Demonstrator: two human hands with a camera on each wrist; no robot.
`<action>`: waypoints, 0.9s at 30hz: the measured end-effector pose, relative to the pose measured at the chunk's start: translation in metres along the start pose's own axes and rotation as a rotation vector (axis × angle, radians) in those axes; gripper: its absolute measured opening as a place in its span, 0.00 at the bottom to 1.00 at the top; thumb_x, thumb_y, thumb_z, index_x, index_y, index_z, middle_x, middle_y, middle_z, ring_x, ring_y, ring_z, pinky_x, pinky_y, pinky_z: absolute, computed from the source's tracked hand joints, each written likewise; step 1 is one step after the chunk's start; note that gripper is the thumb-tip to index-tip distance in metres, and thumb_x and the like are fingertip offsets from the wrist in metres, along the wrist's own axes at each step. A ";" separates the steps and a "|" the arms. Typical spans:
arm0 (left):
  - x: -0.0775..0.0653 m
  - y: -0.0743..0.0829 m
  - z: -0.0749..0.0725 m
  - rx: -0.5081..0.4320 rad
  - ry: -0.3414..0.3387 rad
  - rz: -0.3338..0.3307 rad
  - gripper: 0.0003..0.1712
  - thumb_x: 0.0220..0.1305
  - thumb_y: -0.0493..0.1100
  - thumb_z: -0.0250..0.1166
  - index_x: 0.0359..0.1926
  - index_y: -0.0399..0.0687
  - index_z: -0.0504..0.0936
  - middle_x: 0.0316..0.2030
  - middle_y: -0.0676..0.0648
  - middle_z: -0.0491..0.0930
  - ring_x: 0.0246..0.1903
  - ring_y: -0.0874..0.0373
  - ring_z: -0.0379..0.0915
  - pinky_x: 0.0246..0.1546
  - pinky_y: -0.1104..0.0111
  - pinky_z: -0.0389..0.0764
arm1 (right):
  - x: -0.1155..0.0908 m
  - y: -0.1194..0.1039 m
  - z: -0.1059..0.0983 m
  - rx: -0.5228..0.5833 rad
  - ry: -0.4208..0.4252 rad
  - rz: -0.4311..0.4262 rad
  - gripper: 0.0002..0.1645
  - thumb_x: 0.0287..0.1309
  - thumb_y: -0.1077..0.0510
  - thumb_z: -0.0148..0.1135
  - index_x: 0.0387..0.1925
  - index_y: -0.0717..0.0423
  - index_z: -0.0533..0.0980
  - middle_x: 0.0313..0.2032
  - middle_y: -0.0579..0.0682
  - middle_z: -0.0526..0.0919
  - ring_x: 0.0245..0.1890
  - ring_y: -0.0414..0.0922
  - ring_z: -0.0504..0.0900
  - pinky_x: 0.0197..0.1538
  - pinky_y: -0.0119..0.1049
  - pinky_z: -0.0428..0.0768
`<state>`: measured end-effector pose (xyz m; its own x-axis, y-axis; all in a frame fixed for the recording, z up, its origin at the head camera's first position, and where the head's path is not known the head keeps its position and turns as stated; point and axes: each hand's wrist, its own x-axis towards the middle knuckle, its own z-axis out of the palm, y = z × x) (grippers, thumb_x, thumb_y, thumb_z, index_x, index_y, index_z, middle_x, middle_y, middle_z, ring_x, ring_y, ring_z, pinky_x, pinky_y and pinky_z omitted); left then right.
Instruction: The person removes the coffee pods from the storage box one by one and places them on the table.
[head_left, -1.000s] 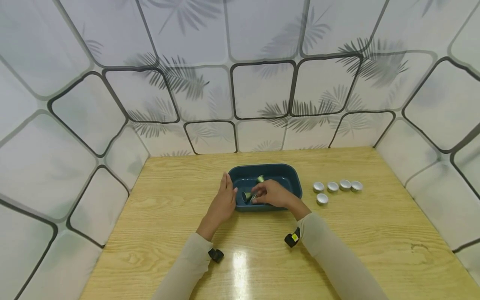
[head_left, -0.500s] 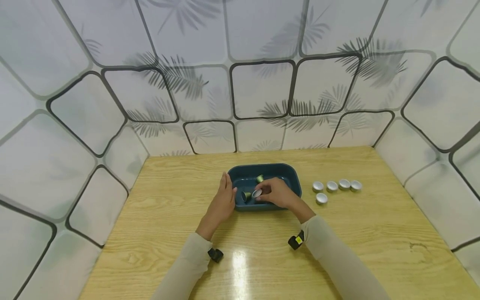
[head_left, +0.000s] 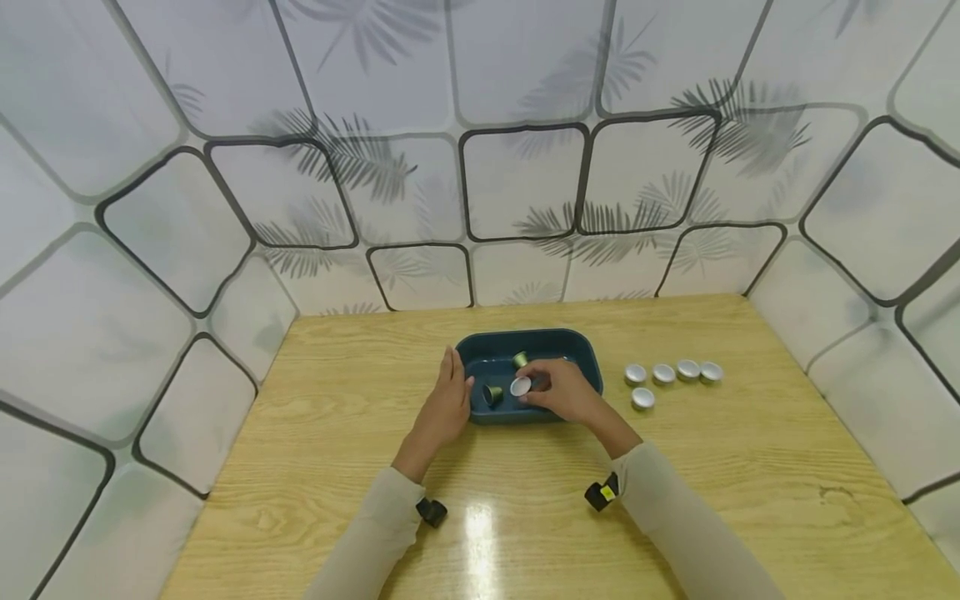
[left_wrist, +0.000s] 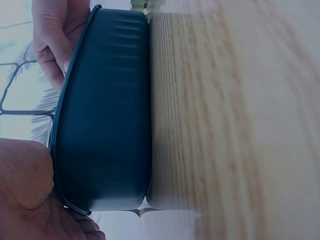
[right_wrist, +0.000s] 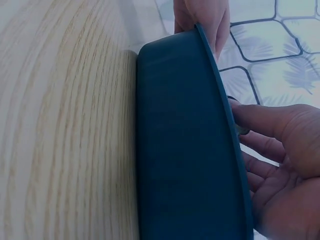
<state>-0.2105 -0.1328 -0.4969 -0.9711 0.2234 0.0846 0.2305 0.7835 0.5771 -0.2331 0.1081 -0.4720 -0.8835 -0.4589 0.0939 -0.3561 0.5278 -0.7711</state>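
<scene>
My right hand [head_left: 558,387] pinches a small coffee capsule [head_left: 521,386] between thumb and fingers, above the blue tray [head_left: 592,358]. The capsule's pale round face is turned towards me; in the right wrist view only a sliver of its edge [right_wrist: 243,130] shows past the rim. Flat against the tray's left end lies my left hand [head_left: 446,404], fingers straight and pointing away. Inside the tray, a green capsule [head_left: 492,395] lies on its side at the front left. Another green capsule [head_left: 521,359] sits further back, partly behind my right fingers.
To the right of the tray, several capsules stand on the wooden table [head_left: 337,400] with pale faces up: a back row ending in a capsule [head_left: 711,372], plus one capsule [head_left: 642,399] in front. A patterned wall covering [head_left: 525,183] borders the table.
My right hand has lifted the capsule slightly to the right, away from the green capsule at front left, and turned its pale face into view. My left hand has stayed put.
</scene>
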 end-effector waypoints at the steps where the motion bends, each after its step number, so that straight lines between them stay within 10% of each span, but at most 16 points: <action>1: 0.000 0.000 0.000 0.002 -0.002 0.004 0.36 0.84 0.45 0.42 0.78 0.27 0.40 0.79 0.32 0.32 0.77 0.40 0.40 0.71 0.50 0.61 | -0.002 0.000 -0.001 -0.001 0.011 0.005 0.20 0.57 0.60 0.76 0.52 0.56 0.83 0.45 0.50 0.87 0.34 0.40 0.85 0.36 0.38 0.83; 27: -0.001 -0.001 0.000 -0.023 -0.025 -0.019 0.36 0.85 0.47 0.39 0.79 0.32 0.36 0.79 0.36 0.27 0.78 0.44 0.39 0.71 0.52 0.62 | -0.036 0.005 -0.023 0.018 0.136 -0.029 0.24 0.56 0.60 0.76 0.55 0.56 0.82 0.40 0.47 0.86 0.34 0.41 0.84 0.32 0.37 0.81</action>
<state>-0.2097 -0.1335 -0.4979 -0.9733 0.2230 0.0537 0.2103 0.7742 0.5970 -0.2099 0.1439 -0.4649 -0.9064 -0.3722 0.1996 -0.3776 0.5022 -0.7779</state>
